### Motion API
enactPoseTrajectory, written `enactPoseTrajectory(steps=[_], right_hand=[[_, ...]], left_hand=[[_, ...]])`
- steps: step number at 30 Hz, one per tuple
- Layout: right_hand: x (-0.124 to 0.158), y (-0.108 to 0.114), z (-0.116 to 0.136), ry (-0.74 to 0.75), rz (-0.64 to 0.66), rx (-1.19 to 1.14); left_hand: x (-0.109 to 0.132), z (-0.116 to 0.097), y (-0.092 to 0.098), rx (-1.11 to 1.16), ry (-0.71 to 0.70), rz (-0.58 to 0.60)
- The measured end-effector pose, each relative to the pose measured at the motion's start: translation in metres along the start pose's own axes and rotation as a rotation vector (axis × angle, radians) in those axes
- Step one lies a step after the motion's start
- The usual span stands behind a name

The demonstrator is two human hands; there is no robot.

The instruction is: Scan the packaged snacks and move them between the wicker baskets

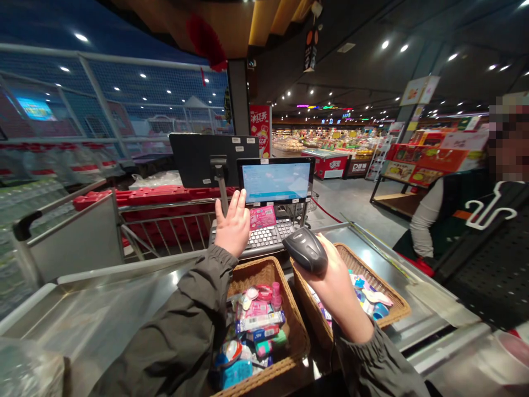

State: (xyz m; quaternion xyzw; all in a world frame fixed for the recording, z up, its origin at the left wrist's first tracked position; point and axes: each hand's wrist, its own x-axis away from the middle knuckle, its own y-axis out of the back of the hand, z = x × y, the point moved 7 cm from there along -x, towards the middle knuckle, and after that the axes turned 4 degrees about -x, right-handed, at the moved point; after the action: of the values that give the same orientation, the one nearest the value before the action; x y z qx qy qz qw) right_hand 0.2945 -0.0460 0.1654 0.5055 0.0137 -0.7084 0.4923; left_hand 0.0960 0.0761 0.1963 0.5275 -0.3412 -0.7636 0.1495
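My left hand (233, 226) is raised over the left end of the keyboard (268, 236), several fingers stretched upward. On its right side it pinches the edge of a pink packet (263, 216) that has a barcode; the thumb is hidden. A black handheld barcode scanner (305, 249) is in my right hand (330, 275), its head pointing up and left toward the packet. Below my hands stand two wicker baskets. The left basket (295, 325) contains small colourful packets (258, 322); the right basket (397, 309) contains more small goods (370, 295), partly covered by my right forearm.
A lit screen (276, 181) stands behind the keyboard, with a second monitor (198, 160) turned away at its left. Metal counter surfaces (119, 298) extend to both sides. A person's sleeve (427, 215) and a white hanger (490, 207) are at right. A trolley (165, 220) stands beyond the counter.
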Motion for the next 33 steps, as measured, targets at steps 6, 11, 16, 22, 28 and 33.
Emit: enactPoseTrajectory(steps=[6, 11, 16, 22, 28, 33], right_hand=[[0.008, 0.003, -0.02, -0.105, 0.026, -0.019], [0.02, 0.003, -0.044, -0.2, 0.058, -0.035], [0.023, 0.011, -0.053, -0.272, 0.04, -0.068], [0.021, 0.029, -0.065, -0.291, 0.021, -0.058], [0.023, 0.061, -0.093, -0.367, -0.086, -0.036], [0.027, 0.08, -0.121, -0.456, -0.115, -0.035]], left_hand=[[0.027, -0.004, -0.02, -0.09, -0.033, 0.211], [0.096, -0.018, -0.069, -0.099, -0.133, 0.598], [0.16, -0.032, -0.114, -0.036, -0.176, 0.838], [0.193, -0.046, -0.133, 0.0, -0.184, 0.976], [0.163, -0.073, -0.125, 0.138, -0.144, 0.906], [0.1, -0.135, -0.12, 0.269, -0.164, 0.634]])
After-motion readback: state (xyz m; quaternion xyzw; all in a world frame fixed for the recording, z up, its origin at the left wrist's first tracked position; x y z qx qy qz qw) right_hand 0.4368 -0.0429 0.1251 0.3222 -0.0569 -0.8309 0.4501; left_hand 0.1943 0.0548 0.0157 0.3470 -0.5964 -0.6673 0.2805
